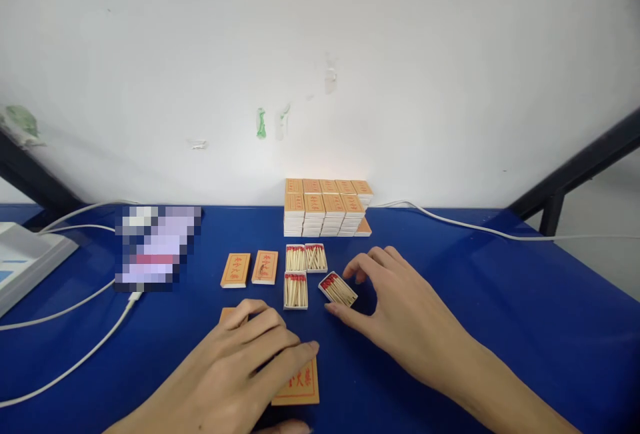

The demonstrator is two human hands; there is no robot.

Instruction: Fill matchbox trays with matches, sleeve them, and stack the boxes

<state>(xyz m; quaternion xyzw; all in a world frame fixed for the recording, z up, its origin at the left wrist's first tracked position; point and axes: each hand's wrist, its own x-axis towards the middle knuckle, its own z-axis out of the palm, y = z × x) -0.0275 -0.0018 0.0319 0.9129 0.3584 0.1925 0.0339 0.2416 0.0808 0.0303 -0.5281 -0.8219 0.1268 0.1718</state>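
My left hand (250,361) is closed around an orange matchbox cover (303,384) with red characters, index finger on its top edge and thumb below. Partly covered by that hand, another orange matchbox (229,315) lies on the table. My right hand (390,301) has thumb and fingers curled about a tilted white tray of red-tipped matches (339,289). Left of it sit three open trays packed with matches: a back-left tray (295,259), a back-right tray (316,258) and a front tray (296,291). Two orange matchboxes, one (236,270) beside the other (265,267), lie further left.
Stacked matchboxes (324,211) stand against the white wall (400,87). On the blue table (450,261), a blurred phone-like device (160,247) has a white cable (113,344) plugged in. A white device (30,264) stands far left; another cable (450,223) runs right.
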